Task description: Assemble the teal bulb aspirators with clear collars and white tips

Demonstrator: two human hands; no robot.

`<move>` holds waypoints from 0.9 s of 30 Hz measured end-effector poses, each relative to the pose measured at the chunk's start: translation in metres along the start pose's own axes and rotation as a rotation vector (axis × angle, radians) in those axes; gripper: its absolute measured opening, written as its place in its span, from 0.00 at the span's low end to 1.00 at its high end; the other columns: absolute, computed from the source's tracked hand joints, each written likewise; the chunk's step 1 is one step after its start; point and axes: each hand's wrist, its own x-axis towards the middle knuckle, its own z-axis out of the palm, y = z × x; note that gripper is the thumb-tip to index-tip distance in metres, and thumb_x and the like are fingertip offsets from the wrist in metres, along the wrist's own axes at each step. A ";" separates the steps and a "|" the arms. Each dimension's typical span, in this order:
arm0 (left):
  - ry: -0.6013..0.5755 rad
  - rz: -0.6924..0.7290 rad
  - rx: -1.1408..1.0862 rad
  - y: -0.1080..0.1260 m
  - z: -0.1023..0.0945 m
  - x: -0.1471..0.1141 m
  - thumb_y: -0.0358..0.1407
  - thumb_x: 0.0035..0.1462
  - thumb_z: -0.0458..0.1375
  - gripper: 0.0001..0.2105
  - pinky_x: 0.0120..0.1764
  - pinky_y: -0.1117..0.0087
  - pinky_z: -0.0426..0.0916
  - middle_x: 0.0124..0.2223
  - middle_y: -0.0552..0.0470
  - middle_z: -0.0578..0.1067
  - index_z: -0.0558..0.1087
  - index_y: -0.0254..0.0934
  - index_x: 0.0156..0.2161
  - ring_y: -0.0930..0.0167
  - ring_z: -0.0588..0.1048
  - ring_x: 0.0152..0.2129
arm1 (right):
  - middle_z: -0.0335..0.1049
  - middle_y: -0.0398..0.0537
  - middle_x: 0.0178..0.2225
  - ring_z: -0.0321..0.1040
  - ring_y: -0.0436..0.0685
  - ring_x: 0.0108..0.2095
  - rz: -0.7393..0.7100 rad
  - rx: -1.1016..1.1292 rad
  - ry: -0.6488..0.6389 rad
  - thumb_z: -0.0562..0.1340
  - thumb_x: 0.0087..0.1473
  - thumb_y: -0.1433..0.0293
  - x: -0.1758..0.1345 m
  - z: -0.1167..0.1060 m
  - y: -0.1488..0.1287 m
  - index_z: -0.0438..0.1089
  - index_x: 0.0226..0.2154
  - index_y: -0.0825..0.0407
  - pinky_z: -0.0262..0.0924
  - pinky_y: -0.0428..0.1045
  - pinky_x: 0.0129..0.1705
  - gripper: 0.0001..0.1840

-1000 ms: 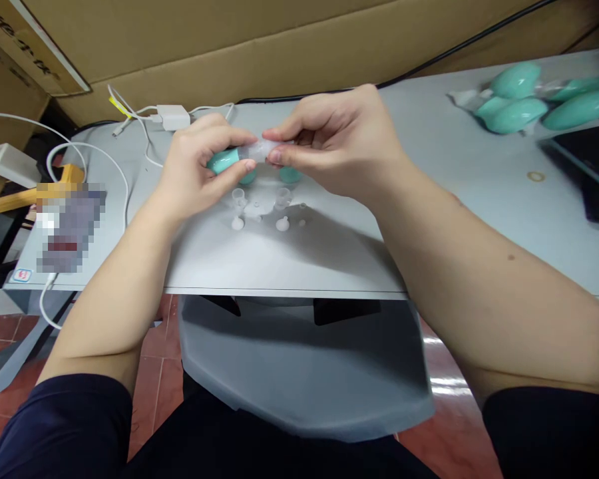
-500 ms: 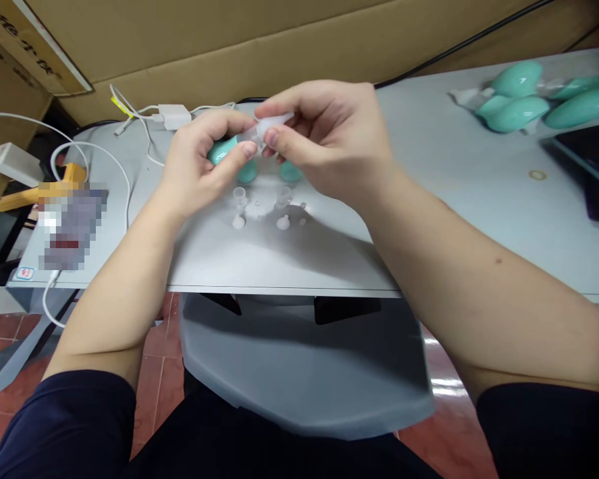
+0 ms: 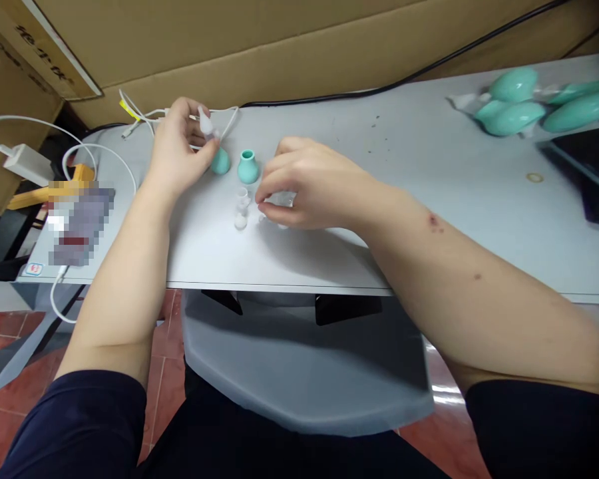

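Note:
My left hand [image 3: 180, 146] is closed around a teal bulb syringe [image 3: 220, 161] with a white pointed nozzle [image 3: 205, 122], held upright at or just above the desk. Beside it stands a teal rubber bulb [image 3: 248, 169] with its round mouth uncovered. In front of that bulb are a small clear cup [image 3: 242, 195] and a white round piece [image 3: 240, 221]. My right hand [image 3: 309, 183] reaches down over small clear parts [image 3: 285, 199], thumb and index finger closed together. Whatever sits between those fingertips is too small or hidden to name.
At the right rear lie several teal bulbs [image 3: 514, 100] with clear ends, near a dark device [image 3: 594, 169]. White cables and a charger [image 3: 27, 165], a yellow object [image 3: 82, 174] and a blurred-out phone [image 3: 82, 226] occupy the left. A cardboard wall [image 3: 279, 53] bounds the back.
My hands have parted. The left carried the bulb syringe leftward and turned it upright; the right let go of the white nozzle and came down to the small clear parts.

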 end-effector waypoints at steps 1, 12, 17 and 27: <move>-0.023 -0.012 0.015 0.000 -0.001 0.000 0.61 0.64 0.71 0.27 0.38 0.63 0.77 0.40 0.61 0.83 0.69 0.47 0.54 0.74 0.77 0.35 | 0.78 0.48 0.32 0.67 0.66 0.40 -0.011 -0.049 -0.037 0.69 0.62 0.75 0.000 0.000 -0.004 0.80 0.30 0.47 0.64 0.63 0.52 0.10; 0.011 0.160 0.240 0.018 -0.012 -0.011 0.54 0.77 0.59 0.23 0.54 0.59 0.81 0.66 0.56 0.77 0.65 0.53 0.69 0.70 0.76 0.59 | 0.73 0.56 0.32 0.66 0.75 0.51 0.031 -0.161 -0.202 0.70 0.66 0.72 -0.001 0.005 -0.017 0.83 0.33 0.49 0.67 0.66 0.59 0.08; 0.425 0.662 0.084 0.062 -0.027 -0.025 0.59 0.79 0.59 0.21 0.35 0.65 0.71 0.34 0.59 0.74 0.77 0.44 0.45 0.78 0.74 0.32 | 0.70 0.56 0.29 0.65 0.75 0.50 0.040 -0.203 -0.249 0.67 0.66 0.75 0.000 0.005 -0.020 0.79 0.29 0.49 0.65 0.67 0.60 0.12; -0.635 0.002 0.034 0.087 -0.038 -0.038 0.49 0.51 0.79 0.16 0.28 0.66 0.69 0.29 0.56 0.83 0.89 0.46 0.42 0.68 0.77 0.23 | 0.71 0.56 0.28 0.66 0.74 0.49 0.032 -0.173 -0.290 0.67 0.69 0.75 0.000 0.002 -0.019 0.78 0.28 0.49 0.67 0.68 0.61 0.16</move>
